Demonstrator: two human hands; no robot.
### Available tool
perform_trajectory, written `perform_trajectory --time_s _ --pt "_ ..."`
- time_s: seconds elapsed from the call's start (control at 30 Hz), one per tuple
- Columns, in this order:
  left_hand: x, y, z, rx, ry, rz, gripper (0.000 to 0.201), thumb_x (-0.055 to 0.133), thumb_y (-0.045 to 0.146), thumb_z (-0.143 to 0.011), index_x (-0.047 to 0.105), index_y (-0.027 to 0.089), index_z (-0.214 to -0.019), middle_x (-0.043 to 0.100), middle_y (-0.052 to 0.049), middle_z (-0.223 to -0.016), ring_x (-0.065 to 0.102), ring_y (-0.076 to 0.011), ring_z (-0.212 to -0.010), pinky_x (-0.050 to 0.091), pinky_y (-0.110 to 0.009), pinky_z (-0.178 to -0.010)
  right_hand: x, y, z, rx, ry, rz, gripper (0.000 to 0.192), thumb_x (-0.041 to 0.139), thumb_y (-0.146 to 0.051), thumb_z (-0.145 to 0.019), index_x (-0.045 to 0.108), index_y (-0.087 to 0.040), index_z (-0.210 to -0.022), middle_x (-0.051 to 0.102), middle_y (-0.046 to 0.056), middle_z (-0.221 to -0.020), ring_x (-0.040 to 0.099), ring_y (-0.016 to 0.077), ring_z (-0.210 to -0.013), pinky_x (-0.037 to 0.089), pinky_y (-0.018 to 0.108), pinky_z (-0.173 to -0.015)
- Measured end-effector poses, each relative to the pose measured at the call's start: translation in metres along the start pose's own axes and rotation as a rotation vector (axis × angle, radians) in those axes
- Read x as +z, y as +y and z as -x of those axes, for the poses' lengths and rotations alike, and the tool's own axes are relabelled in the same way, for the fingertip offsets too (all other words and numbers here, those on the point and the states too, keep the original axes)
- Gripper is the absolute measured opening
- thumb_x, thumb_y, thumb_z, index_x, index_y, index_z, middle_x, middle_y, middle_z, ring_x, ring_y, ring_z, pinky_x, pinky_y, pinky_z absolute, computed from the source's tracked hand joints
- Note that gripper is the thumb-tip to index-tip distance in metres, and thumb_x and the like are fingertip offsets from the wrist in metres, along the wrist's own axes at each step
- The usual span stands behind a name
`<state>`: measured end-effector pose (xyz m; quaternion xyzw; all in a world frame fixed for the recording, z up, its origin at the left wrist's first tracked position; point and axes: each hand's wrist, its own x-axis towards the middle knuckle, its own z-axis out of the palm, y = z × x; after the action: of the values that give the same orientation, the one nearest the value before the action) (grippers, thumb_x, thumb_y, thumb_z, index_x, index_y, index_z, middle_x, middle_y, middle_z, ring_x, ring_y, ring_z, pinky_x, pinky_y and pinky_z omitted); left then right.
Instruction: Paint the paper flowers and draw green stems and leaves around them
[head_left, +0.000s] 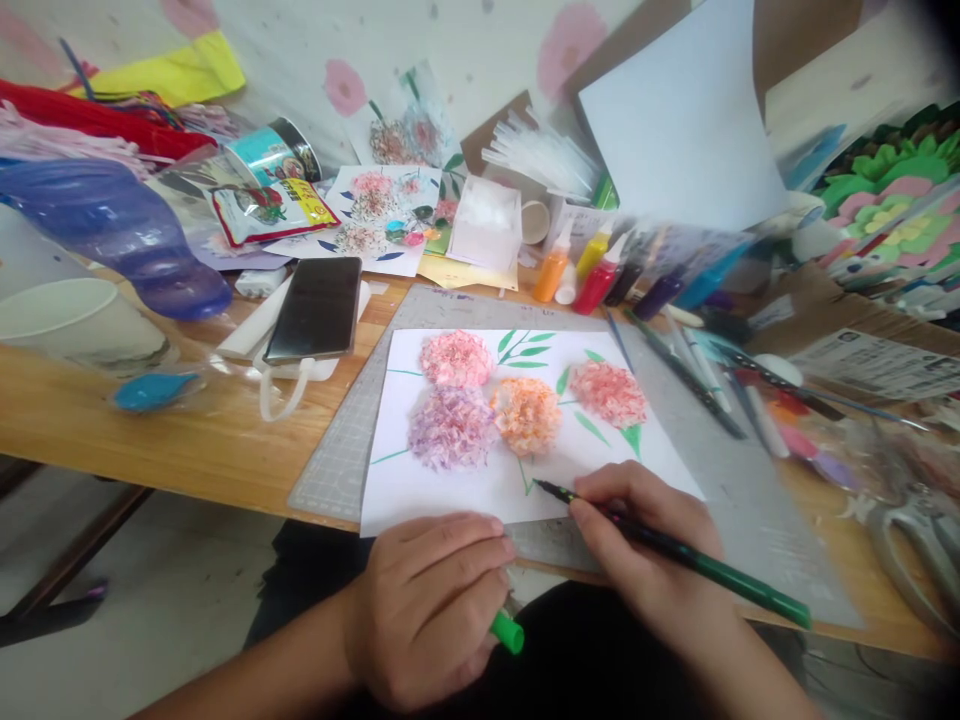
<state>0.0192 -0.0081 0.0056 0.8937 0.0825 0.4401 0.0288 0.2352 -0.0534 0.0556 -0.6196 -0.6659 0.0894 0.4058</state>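
A dark green brush pen (720,572) is pinched in my right hand (649,525), its black tip on a short green line below the orange flower. My left hand (439,600) is closed at the near edge of the sheet, with the bright green end of a pen or marker (508,633) poking out below the fingers; the rest is hidden. The white paper (442,495) bears a pink flower (456,358), a purple one (451,428), an orange one (527,415) and a coral one (609,393), all raised and crumbly. Green leaves and stems are drawn around them.
Beneath the paper lies a grey cutting mat (787,560). A phone (315,308) with a white cable and a paper cup (75,325) are on the left. Paint bottles (598,280) stand behind; pens (690,370) and scissors (911,560) lie to the right.
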Motion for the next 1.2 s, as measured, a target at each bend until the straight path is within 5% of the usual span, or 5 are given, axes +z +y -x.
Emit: perform_trajectory --time_s 0.33,0.57,0.77,1.0,1.2 --pt "0.0003 -0.0001 -0.0025 0.002 0.008 -0.004 0.022 0.048 0.017 -0.082 0.066 0.008 -0.089 0.075 -0.014 -0.094 0.068 -0.0235 -0.104 0.061 -0.035 -0.086 0.0062 0.0014 -0.0046 0.255 0.088 0.014 0.012 0.063 -0.032 -0.079 0.062 -0.023 -0.071 0.063 -0.003 -0.059 0.057 0.0115 -0.05 0.043 0.022 -0.047" --pt "0.0007 -0.0015 0.0008 0.016 -0.006 0.004 0.024 0.047 0.017 -0.081 0.066 0.007 -0.089 0.075 -0.014 -0.095 0.067 -0.0249 -0.104 0.061 -0.036 -0.086 0.0063 0.0028 -0.0042 0.245 0.078 0.019 0.011 0.063 -0.032 -0.08 0.063 -0.022 -0.074 0.065 -0.002 -0.061 0.06 0.012 -0.053 0.044 0.022 -0.048" --pt "0.001 0.0003 -0.0009 -0.008 -0.002 -0.004 0.023 0.046 0.016 -0.082 0.066 0.008 -0.089 0.075 -0.012 -0.096 0.068 -0.0232 -0.103 0.06 -0.034 -0.088 -0.0016 0.0056 -0.0026 0.071 -0.063 -0.14 0.01 0.063 -0.024 -0.08 0.061 -0.021 -0.07 0.065 -0.002 -0.062 0.059 0.0105 -0.053 0.046 0.019 -0.047" --pt "0.001 0.0003 -0.0006 0.003 0.007 0.003 0.022 0.049 0.017 -0.079 0.067 0.008 -0.088 0.075 -0.012 -0.096 0.068 -0.0244 -0.102 0.06 -0.035 -0.087 0.0029 0.0054 -0.0058 0.235 0.028 -0.049 0.01 0.064 -0.026 -0.08 0.061 -0.022 -0.071 0.063 -0.003 -0.061 0.057 0.0098 -0.052 0.043 0.019 -0.047" --pt "0.0009 -0.0005 -0.0023 0.009 0.011 -0.006 0.023 0.047 0.018 -0.082 0.067 0.008 -0.088 0.076 -0.012 -0.094 0.069 -0.0238 -0.102 0.061 -0.035 -0.084 0.0002 0.0052 -0.004 0.128 -0.043 -0.138 0.009 0.064 -0.024 -0.078 0.062 -0.021 -0.07 0.066 -0.001 -0.064 0.059 0.0112 -0.054 0.045 0.02 -0.047"
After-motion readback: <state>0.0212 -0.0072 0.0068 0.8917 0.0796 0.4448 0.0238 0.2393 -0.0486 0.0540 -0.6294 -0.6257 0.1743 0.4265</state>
